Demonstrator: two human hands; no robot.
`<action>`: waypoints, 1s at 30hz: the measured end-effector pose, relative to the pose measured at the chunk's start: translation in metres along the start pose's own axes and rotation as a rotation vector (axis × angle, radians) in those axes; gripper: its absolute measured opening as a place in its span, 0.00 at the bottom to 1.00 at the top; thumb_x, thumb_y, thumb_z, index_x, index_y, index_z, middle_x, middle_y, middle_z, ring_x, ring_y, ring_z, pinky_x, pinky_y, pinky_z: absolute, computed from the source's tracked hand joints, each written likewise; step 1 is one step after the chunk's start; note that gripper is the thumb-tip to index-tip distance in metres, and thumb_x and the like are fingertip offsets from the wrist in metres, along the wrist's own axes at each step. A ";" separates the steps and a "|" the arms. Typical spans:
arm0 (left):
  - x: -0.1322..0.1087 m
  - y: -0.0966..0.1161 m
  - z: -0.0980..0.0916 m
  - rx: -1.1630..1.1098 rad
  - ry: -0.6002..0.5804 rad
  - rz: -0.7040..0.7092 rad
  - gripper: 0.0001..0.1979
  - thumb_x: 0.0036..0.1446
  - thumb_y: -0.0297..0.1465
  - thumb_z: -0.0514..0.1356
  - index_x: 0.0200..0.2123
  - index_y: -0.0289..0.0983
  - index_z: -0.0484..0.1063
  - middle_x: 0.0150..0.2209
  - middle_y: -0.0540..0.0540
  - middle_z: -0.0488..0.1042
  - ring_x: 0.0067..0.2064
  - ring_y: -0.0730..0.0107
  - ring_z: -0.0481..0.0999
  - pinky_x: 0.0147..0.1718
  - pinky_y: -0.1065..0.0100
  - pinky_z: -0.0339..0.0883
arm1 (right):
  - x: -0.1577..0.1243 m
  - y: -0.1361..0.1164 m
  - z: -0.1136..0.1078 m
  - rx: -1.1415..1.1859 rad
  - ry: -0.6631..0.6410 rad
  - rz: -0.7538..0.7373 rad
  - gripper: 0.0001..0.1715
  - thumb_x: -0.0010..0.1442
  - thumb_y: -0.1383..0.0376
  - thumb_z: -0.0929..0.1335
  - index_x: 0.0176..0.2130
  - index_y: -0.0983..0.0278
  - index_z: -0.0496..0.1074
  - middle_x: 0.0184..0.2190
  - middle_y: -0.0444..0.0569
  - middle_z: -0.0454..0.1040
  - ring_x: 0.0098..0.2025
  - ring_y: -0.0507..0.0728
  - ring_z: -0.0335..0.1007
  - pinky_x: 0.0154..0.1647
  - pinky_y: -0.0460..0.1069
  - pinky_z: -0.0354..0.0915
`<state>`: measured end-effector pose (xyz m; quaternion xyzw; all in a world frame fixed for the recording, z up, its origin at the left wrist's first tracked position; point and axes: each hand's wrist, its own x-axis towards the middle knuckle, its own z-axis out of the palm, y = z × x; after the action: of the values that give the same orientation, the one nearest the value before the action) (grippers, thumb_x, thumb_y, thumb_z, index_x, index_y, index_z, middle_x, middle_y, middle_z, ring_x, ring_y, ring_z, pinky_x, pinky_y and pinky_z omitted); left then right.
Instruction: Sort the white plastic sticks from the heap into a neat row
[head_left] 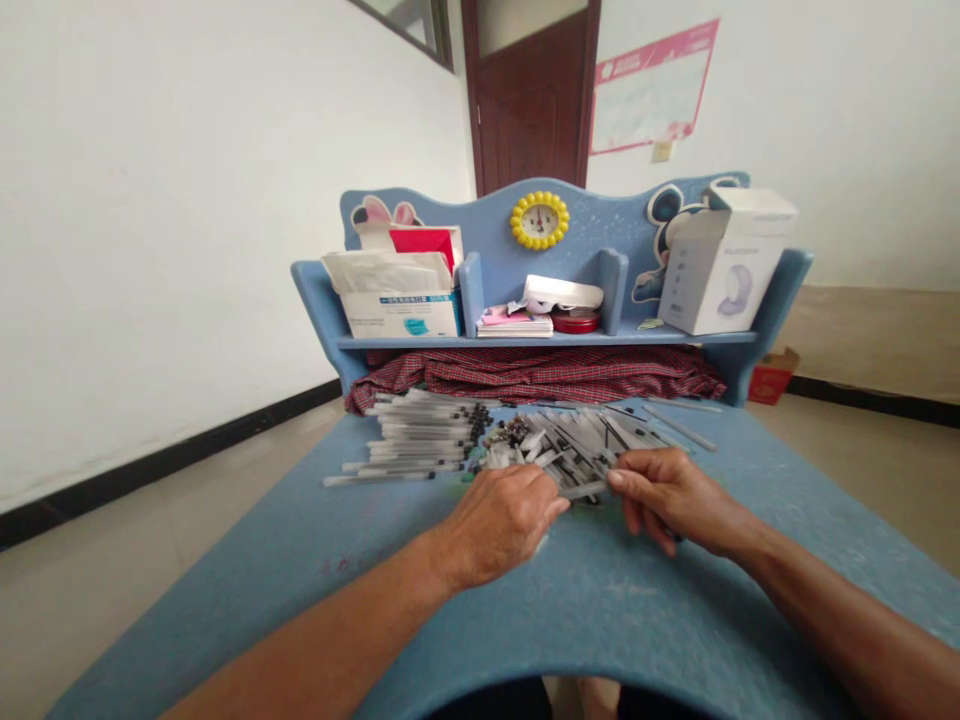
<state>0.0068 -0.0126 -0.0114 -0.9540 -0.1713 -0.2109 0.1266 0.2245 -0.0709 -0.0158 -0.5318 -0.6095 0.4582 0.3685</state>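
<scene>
A translucent pen barrel (583,490) spans the gap between my hands, just in front of a loose heap of pen parts (577,440). My left hand (504,520) is closed at its left end, the back of the hand hiding most of the fingers. At the other end, my right hand (664,497) pinches the barrel between thumb and index finger, its other fingers curled below. Something small and dark shows by those curled fingers, too small to name. Left of the heap lies a stack of pens (420,435) in rows, their black ends facing right.
Behind the pens, a checked cloth (532,374) lies under the blue desk's shelf (660,338). On the shelf stand a mask box (401,312), some papers, a red round tin (576,321) and a white carton (724,265). The desk's front edge (555,672) curves inward near me.
</scene>
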 end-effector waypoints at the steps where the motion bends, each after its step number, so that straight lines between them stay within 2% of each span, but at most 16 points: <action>1: 0.000 0.000 0.000 -0.010 -0.001 0.001 0.12 0.63 0.32 0.48 0.29 0.35 0.65 0.26 0.47 0.68 0.27 0.69 0.68 0.25 0.70 0.62 | 0.000 0.001 0.000 0.012 -0.007 -0.002 0.24 0.56 0.47 0.63 0.25 0.65 0.62 0.16 0.42 0.70 0.09 0.45 0.58 0.08 0.41 0.46; 5: 0.000 0.002 -0.002 -0.051 -0.019 -0.004 0.13 0.63 0.31 0.48 0.28 0.35 0.65 0.25 0.48 0.68 0.27 0.69 0.67 0.26 0.70 0.60 | 0.000 0.001 -0.003 0.094 -0.049 -0.027 0.19 0.54 0.52 0.68 0.31 0.65 0.64 0.20 0.43 0.73 0.13 0.47 0.65 0.11 0.40 0.50; 9: 0.001 0.003 -0.004 -0.151 -0.080 -0.033 0.13 0.63 0.31 0.48 0.27 0.35 0.64 0.25 0.49 0.67 0.27 0.71 0.67 0.27 0.71 0.59 | -0.002 -0.002 -0.007 0.136 -0.063 -0.038 0.18 0.53 0.55 0.69 0.31 0.66 0.64 0.22 0.44 0.75 0.17 0.49 0.70 0.14 0.41 0.54; 14: 0.005 0.004 -0.007 -0.307 -0.185 -0.099 0.15 0.63 0.31 0.49 0.24 0.35 0.62 0.21 0.52 0.63 0.25 0.74 0.65 0.27 0.73 0.57 | -0.005 -0.002 -0.011 0.206 -0.102 -0.036 0.17 0.51 0.58 0.71 0.32 0.66 0.64 0.24 0.45 0.76 0.20 0.50 0.72 0.16 0.41 0.55; 17: 0.006 0.003 -0.008 -0.386 -0.217 -0.108 0.15 0.63 0.32 0.49 0.23 0.35 0.62 0.21 0.52 0.62 0.25 0.75 0.65 0.27 0.74 0.56 | -0.006 -0.003 -0.013 0.202 -0.122 -0.025 0.16 0.50 0.60 0.72 0.32 0.65 0.64 0.21 0.44 0.75 0.20 0.50 0.72 0.17 0.41 0.55; 19: 0.006 0.003 -0.008 -0.411 -0.218 -0.105 0.16 0.64 0.32 0.48 0.23 0.35 0.62 0.21 0.52 0.62 0.25 0.75 0.65 0.27 0.74 0.56 | -0.006 -0.004 -0.014 0.201 -0.125 -0.031 0.17 0.49 0.60 0.73 0.32 0.66 0.64 0.19 0.43 0.74 0.20 0.50 0.71 0.17 0.40 0.55; 24: 0.005 0.001 -0.006 -0.357 -0.181 -0.105 0.15 0.63 0.32 0.48 0.24 0.35 0.63 0.21 0.52 0.63 0.26 0.74 0.64 0.27 0.73 0.56 | -0.005 -0.007 -0.012 0.147 -0.073 -0.029 0.19 0.52 0.53 0.70 0.32 0.66 0.65 0.24 0.45 0.75 0.18 0.50 0.71 0.16 0.42 0.58; 27: 0.005 0.001 -0.005 -0.341 -0.169 -0.110 0.15 0.63 0.32 0.48 0.23 0.36 0.62 0.21 0.52 0.63 0.25 0.75 0.64 0.26 0.73 0.55 | -0.004 -0.006 -0.010 0.064 -0.065 -0.004 0.22 0.54 0.50 0.67 0.26 0.67 0.65 0.19 0.45 0.74 0.15 0.49 0.68 0.14 0.42 0.57; 30: 0.005 0.000 -0.004 -0.335 -0.166 -0.100 0.16 0.63 0.32 0.48 0.22 0.36 0.61 0.21 0.52 0.62 0.24 0.75 0.63 0.26 0.73 0.55 | -0.004 -0.005 -0.009 0.091 -0.080 0.008 0.20 0.53 0.52 0.69 0.27 0.66 0.65 0.19 0.45 0.74 0.15 0.49 0.68 0.13 0.41 0.56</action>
<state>0.0093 -0.0131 -0.0056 -0.9661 -0.1910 -0.1631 -0.0594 0.2321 -0.0734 -0.0086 -0.4983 -0.6001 0.5078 0.3658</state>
